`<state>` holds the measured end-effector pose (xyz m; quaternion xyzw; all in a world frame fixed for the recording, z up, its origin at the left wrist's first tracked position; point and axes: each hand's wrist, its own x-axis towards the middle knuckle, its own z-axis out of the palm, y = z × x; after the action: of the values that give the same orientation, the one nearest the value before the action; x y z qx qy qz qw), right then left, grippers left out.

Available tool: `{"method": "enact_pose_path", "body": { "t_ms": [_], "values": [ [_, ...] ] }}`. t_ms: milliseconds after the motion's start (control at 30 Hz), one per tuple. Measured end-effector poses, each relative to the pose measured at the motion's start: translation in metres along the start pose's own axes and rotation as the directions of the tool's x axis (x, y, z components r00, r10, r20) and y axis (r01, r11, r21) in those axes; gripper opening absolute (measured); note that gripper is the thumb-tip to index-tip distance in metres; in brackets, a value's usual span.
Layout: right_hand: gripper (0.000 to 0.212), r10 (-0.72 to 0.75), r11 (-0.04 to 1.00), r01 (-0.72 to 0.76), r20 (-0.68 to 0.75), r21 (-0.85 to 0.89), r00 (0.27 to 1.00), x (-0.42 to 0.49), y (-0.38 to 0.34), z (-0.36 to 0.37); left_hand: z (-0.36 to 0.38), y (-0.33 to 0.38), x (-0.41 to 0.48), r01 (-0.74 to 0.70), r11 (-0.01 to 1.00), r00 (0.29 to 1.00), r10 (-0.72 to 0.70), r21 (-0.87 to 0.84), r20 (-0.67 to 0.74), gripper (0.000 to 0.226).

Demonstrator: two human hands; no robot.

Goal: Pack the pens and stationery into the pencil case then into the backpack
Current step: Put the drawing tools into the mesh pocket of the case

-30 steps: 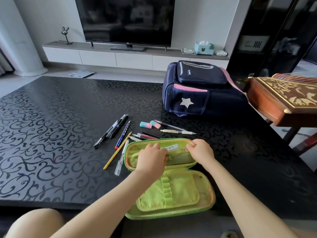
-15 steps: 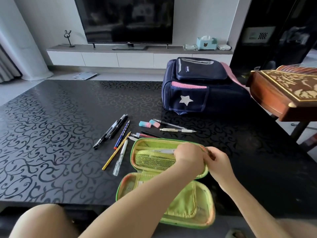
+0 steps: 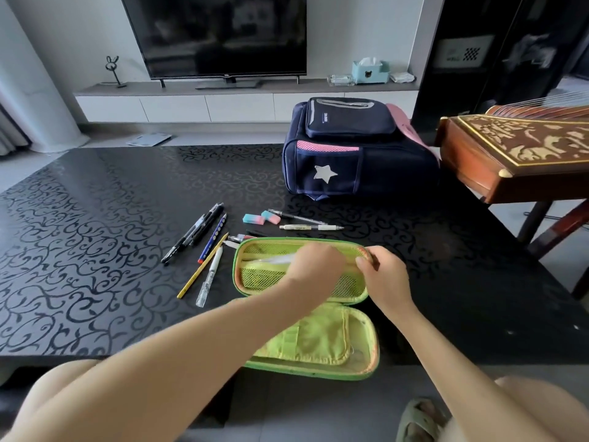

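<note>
Keep the pencil case (image 3: 299, 275), at lower centre on the desk (image 3: 95, 250), pinned as you work the mesh pocket. Your right hand (image 3: 384, 277) pinches its right rim. Your left hand (image 3: 314, 266) is curled at the pocket; what it holds, I cannot tell. Pens (image 3: 204, 237) lie loose at centre left.
</note>
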<state>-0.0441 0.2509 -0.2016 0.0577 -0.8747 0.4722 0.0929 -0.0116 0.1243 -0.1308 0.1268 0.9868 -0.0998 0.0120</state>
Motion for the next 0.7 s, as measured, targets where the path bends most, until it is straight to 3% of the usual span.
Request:
{"method": "enact_pose_path", "body": {
  "t_ms": [167,300,433,500,567,633,700],
  "values": [
    [0.008,-0.025,0.998,0.022,-0.039,-0.064,0.999,0.011,-0.002,-0.008,-0.003,-0.051,-0.031,0.200,0.977,0.979,-0.202,0.079,0.020,0.022],
    [0.009,0.022,0.996,-0.019,0.024,-0.085,0.999,0.014,0.003,-0.010,0.015,-0.106,-0.056,0.339,0.938,0.939,-0.334,-0.075,0.077,0.016],
    [0.011,0.029,0.991,-0.027,0.017,-0.130,0.999,0.018,-0.002,-0.001,0.035,-0.110,-0.064,0.293,0.928,0.956,-0.287,-0.231,0.060,0.021],
    [0.017,0.021,0.960,-0.024,-0.013,-0.277,1.000,0.016,-0.008,0.001,0.043,-0.112,-0.061,0.268,0.914,0.961,-0.278,-0.305,0.012,0.022],
    [0.030,-0.223,0.870,0.179,-0.043,-0.460,0.974,0.009,-0.017,0.004,0.047,-0.114,-0.059,0.266,0.908,0.959,-0.282,-0.325,-0.003,0.019],
    [0.036,-0.514,0.743,0.491,0.081,-0.455,0.854,0.000,-0.030,0.012,0.050,-0.113,-0.059,0.261,0.908,0.960,-0.278,-0.328,-0.008,0.018],
    [0.040,-0.583,0.626,0.621,0.246,-0.472,0.774,-0.003,-0.037,0.022,0.052,-0.112,-0.060,0.262,0.904,0.959,-0.283,-0.339,-0.013,0.018]
  ]
}}
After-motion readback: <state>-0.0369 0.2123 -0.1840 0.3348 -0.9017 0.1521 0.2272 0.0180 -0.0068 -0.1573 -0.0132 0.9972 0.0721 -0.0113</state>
